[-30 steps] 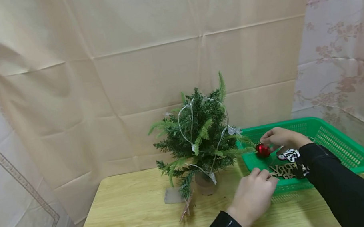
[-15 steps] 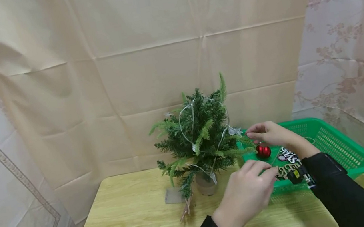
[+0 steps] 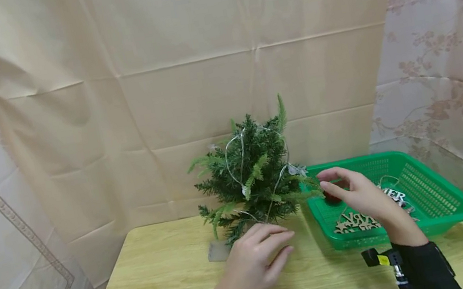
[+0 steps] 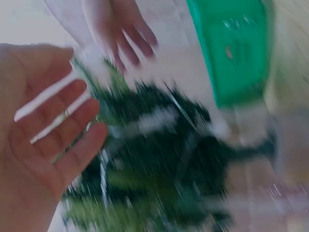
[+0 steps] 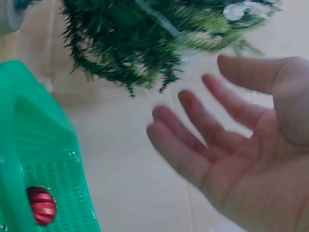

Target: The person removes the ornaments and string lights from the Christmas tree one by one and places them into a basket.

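My left hand [image 3: 255,264] is raised in front of the pot of a small artificial Christmas tree [image 3: 256,176], fingers loosely bent, holding nothing. A string of lights with clear ornaments winds around the branches. My right hand [image 3: 363,196] hovers over the left end of the green basket [image 3: 444,189], close to the tree's right branch tips. Its spread fingers [image 5: 176,150] hold nothing in the right wrist view. A red ball ornament [image 5: 43,207] shows within the basket there; the right hand mostly covers it in the head view. The left wrist view is blurred.
Wooden letter ornaments [image 3: 356,221] and white lettering [image 3: 395,195] lie in the basket. A flat grey piece [image 3: 218,251] rests left of the pot on the wooden table [image 3: 158,281]. Beige cloth [image 3: 185,95] hangs behind.
My left hand has moved left from the basket's near edge to the front of the pot. The right hand has left the red ball's top and its fingers have opened.
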The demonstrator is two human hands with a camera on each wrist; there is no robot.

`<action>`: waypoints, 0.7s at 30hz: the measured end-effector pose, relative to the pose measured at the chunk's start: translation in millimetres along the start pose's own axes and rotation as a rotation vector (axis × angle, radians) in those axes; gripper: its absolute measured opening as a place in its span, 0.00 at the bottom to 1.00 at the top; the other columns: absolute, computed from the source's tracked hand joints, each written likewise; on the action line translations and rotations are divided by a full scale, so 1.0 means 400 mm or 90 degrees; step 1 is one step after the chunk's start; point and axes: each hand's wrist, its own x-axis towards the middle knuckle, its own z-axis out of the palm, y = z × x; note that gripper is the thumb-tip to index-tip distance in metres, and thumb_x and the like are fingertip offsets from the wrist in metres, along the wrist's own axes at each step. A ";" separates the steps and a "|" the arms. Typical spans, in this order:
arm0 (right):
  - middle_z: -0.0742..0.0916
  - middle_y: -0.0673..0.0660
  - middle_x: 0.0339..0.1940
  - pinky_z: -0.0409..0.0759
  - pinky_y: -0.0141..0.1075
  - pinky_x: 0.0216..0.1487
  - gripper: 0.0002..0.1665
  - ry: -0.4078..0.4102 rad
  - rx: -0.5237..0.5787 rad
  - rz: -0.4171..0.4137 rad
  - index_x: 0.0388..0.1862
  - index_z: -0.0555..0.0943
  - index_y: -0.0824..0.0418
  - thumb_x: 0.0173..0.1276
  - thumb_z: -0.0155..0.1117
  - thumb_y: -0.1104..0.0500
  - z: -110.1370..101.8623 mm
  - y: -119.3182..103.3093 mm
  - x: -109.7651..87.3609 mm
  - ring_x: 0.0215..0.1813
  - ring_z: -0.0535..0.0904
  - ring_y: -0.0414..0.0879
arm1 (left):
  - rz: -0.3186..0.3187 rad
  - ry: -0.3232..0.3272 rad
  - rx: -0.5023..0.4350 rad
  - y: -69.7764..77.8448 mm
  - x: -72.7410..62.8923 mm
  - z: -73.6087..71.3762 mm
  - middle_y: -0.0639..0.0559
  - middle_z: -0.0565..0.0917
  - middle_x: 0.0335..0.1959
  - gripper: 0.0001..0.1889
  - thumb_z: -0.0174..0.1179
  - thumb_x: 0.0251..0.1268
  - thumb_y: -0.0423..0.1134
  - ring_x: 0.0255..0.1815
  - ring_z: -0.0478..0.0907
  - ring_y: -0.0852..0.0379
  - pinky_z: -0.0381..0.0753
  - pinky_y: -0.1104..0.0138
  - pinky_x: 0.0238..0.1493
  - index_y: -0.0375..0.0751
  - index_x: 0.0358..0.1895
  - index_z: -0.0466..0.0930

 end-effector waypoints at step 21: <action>0.81 0.58 0.67 0.82 0.36 0.57 0.25 -0.396 0.103 -0.161 0.75 0.70 0.60 0.83 0.51 0.55 0.171 -0.100 -0.077 0.61 0.81 0.44 | -0.218 0.012 -0.056 -0.178 -0.235 -0.116 0.45 0.87 0.52 0.19 0.74 0.61 0.38 0.52 0.84 0.49 0.85 0.56 0.52 0.37 0.55 0.86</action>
